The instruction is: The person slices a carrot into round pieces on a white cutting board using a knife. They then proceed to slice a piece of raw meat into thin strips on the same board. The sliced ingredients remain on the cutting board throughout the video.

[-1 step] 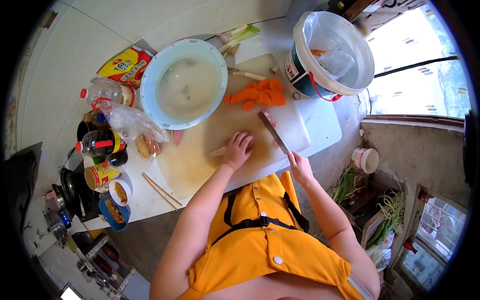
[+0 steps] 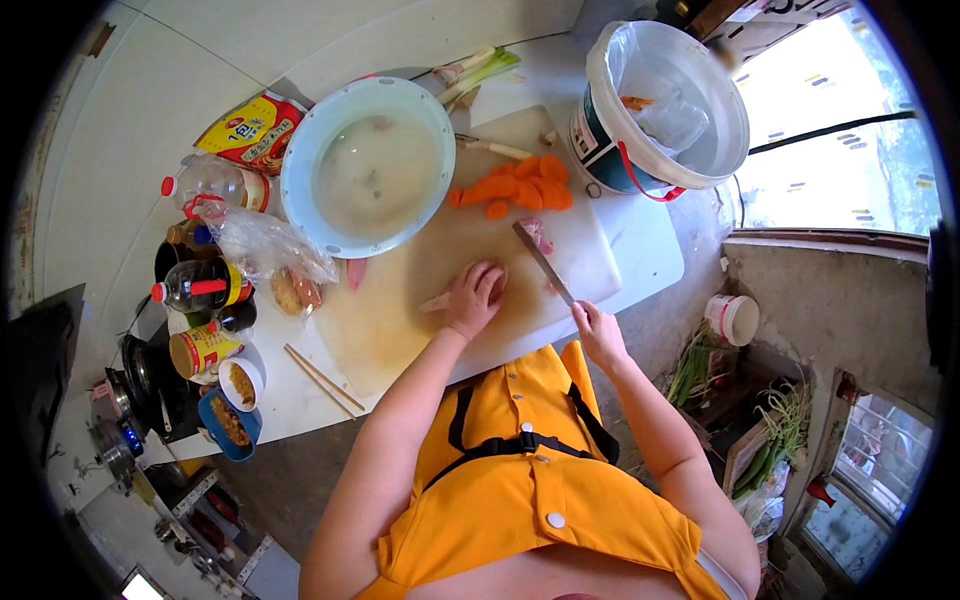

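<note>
My left hand point(image 2: 473, 300) is closed over a piece of pale pink raw meat point(image 2: 434, 303) on the cutting board point(image 2: 385, 335). The fingers hide most of that piece. In my right hand point(image 2: 597, 332) is the handle of a kitchen knife point(image 2: 545, 264), its blade slanting up and left over the board, to the right of my left hand. By the blade's tip lies a small heap of cut pink meat point(image 2: 537, 236). Orange carrot slices point(image 2: 520, 187) are spread behind it, with a pale scallion stalk point(image 2: 497, 150) beyond them.
A light-blue basin point(image 2: 300, 200) of cloudy water stands at the board's back left. A white bucket point(image 2: 590, 140) lined with a plastic bag is at the back right. Bottles, a jar point(image 2: 195, 352), a white bowl point(image 2: 252, 372) and chopsticks point(image 2: 325, 382) are on the left.
The knife's tip has shifted slightly to the left. My left hand keeps its place on the meat.
</note>
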